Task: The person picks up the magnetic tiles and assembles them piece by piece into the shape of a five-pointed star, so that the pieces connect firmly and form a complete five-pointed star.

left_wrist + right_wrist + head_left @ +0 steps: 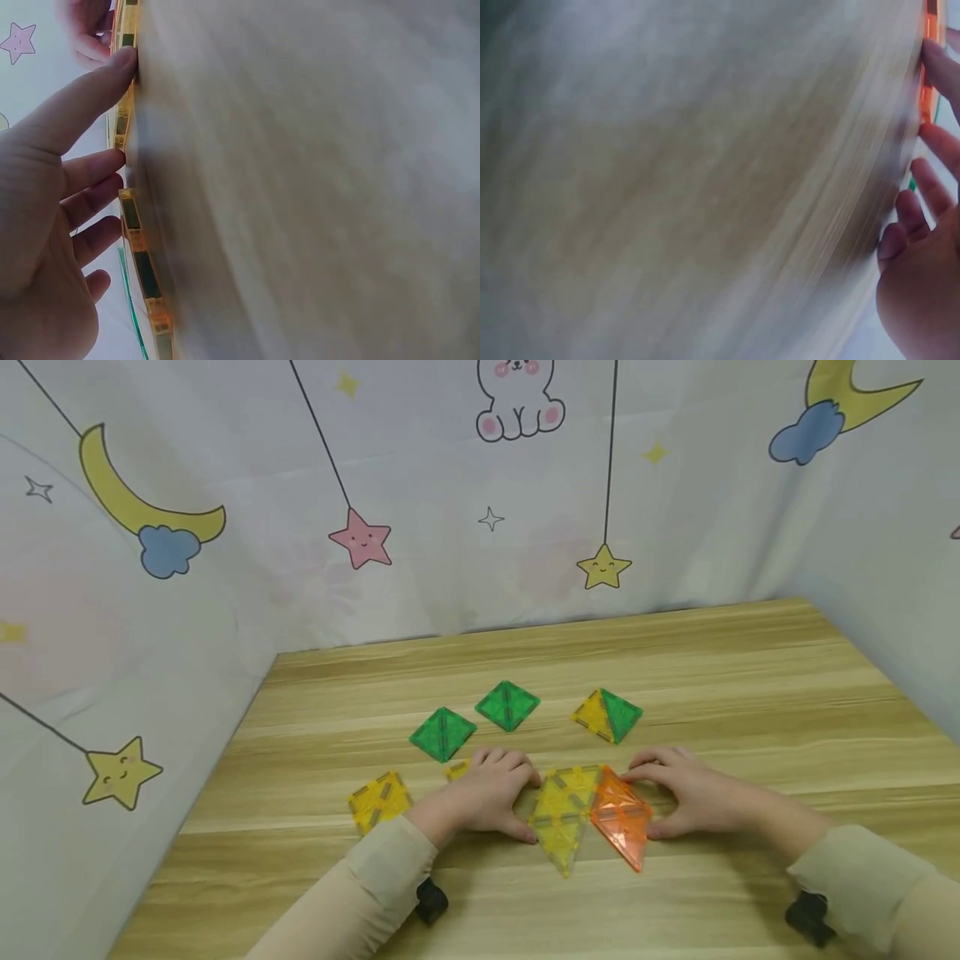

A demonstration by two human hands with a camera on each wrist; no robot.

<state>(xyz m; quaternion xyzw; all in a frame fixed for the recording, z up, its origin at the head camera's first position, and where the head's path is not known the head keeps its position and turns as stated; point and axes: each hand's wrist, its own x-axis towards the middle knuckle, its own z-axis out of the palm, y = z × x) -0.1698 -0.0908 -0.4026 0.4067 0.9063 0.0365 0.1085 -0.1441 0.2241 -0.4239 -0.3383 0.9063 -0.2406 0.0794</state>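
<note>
Yellow translucent tiles [561,814] lie flat on the table, meeting orange triangular tiles [622,818] on their right. My left hand [483,793] touches the yellow tiles' left edge with thumb and fingertips. On the other side, my right hand [697,793] has thumb and index finger at the orange tiles' outer edge. In the left wrist view the left hand [56,180] has its thumb against a yellow tile edge [124,124], fingers spread. The right wrist view shows the right hand [930,247] beside the orange edge [928,97], fingers slightly bent.
Two green diamonds [442,734] [507,706] and a yellow-green diamond [608,716] lie farther back. A yellow tile group [380,802] sits at left, and another yellow piece [457,770] is partly hidden by the left hand. A printed curtain [450,593] stands behind the table.
</note>
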